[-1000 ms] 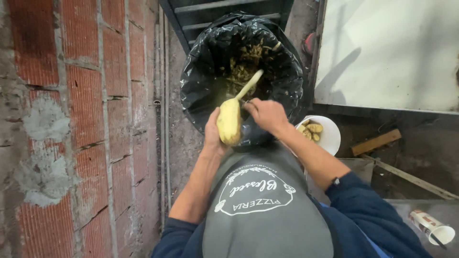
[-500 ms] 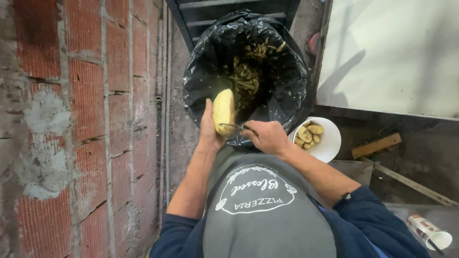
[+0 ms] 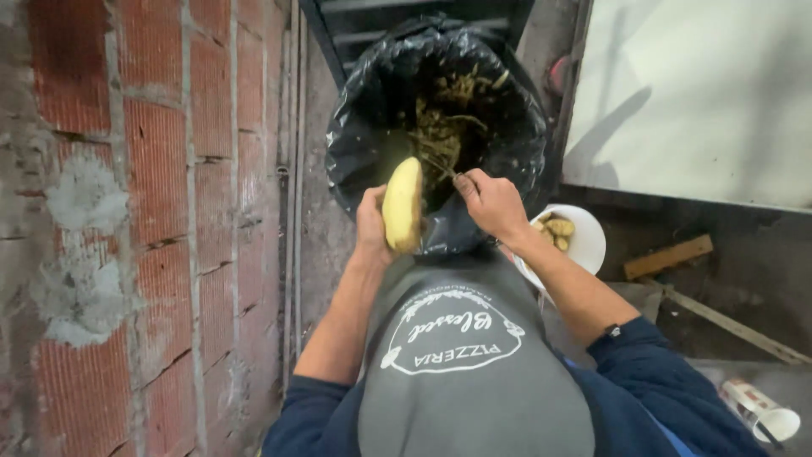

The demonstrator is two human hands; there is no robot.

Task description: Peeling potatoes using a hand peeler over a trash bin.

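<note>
Hands (image 3: 372,222) peel potato (image 3: 403,205) over bin (image 3: 355,144)

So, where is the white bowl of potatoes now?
In the head view the white bowl sits low on the right, under the right hand's forearm, beside the black-lined bin.

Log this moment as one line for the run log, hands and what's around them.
left hand: holds peeled potato | right hand: holds peeler | below: black-lined bin with peelings | right: white bucket of potatoes
</note>
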